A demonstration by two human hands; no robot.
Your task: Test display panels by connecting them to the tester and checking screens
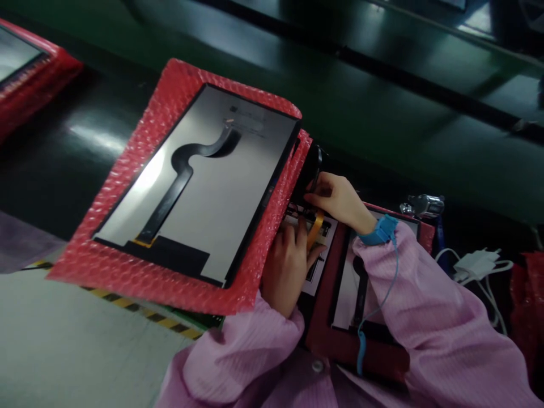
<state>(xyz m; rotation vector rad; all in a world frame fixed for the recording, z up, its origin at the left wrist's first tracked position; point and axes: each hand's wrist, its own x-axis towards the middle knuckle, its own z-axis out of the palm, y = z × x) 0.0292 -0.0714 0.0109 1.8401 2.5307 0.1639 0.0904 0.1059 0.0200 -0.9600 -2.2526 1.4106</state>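
My right hand [335, 198] pinches a thin dark tool [319, 160] that sticks up past its fingertips; its exact kind is unclear. Below it lies an opened flat device [323, 258] with inner parts showing and an orange flex cable [315, 229] rising from it. My left hand [287, 266] rests on this device beside the orange cable, fingers lying forward and thumb apart. Left of both hands, a display panel [238, 192] lies back side up on red bubble wrap [165, 289], a dark ribbon cable [181, 161] across its back. The wrap hides part of the device.
A second panel [346, 283] lies on a red bubble-wrap sheet [323, 328] under my right forearm. Behind it are a shiny metal object [425, 205] and a white charger with cable [476, 263]. More wrapped panels [42, 73] lie far left. A blue wrist strap [379, 229] trails its cord.
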